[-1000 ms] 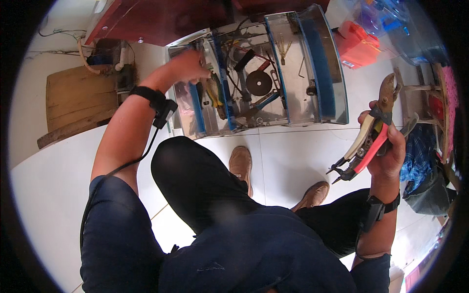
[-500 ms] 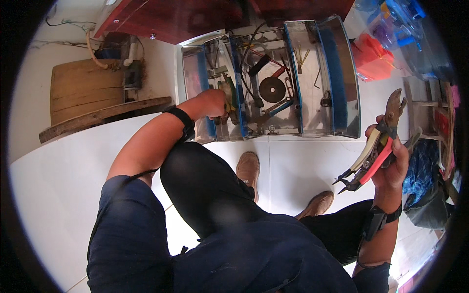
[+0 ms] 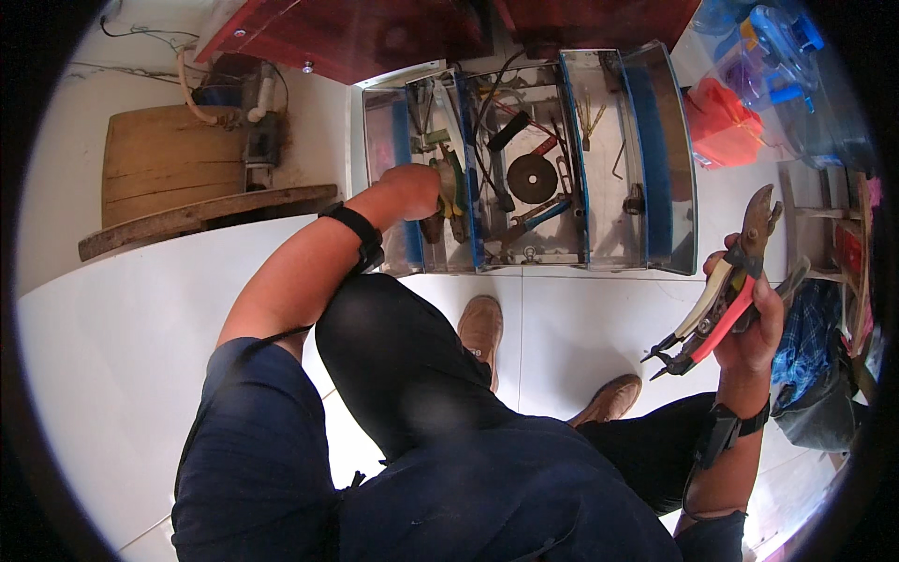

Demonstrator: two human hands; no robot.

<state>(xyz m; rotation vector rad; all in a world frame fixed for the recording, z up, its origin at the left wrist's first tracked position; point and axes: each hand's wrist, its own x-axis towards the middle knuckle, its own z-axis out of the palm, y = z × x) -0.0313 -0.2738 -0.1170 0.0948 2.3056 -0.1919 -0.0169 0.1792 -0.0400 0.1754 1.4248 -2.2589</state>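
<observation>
My left hand (image 3: 409,190) reaches into a left tray of the opened metal toolbox (image 3: 579,253). Its fingers are curled round green-and-yellow-handled pliers (image 3: 456,201), partly hidden by the hand. Out to the right of the box, my right hand (image 3: 754,332) is closed round a bunch of hand tools. Among them are circlip pliers (image 3: 716,323) with one red and one cream handle, their thin black tips pointing down-left. Rusty-jawed pliers (image 3: 760,220) stick up past the fingers. The rest of the bunch is partly hidden by the palm.
The middle compartment holds a dark grinding disc (image 3: 532,179), a blue-handled tool (image 3: 545,215) and several red-handled tools. A hex key (image 3: 618,161) lies in a right tray. Red cabinet doors (image 3: 356,37) stand behind; a red bag (image 3: 721,126) and plastic bottles (image 3: 782,56) are at right.
The whole view has shifted slightly. My left hand has moved a little toward the back of its tray, baring more of the pliers' near end. My right hand keeps its hold.
</observation>
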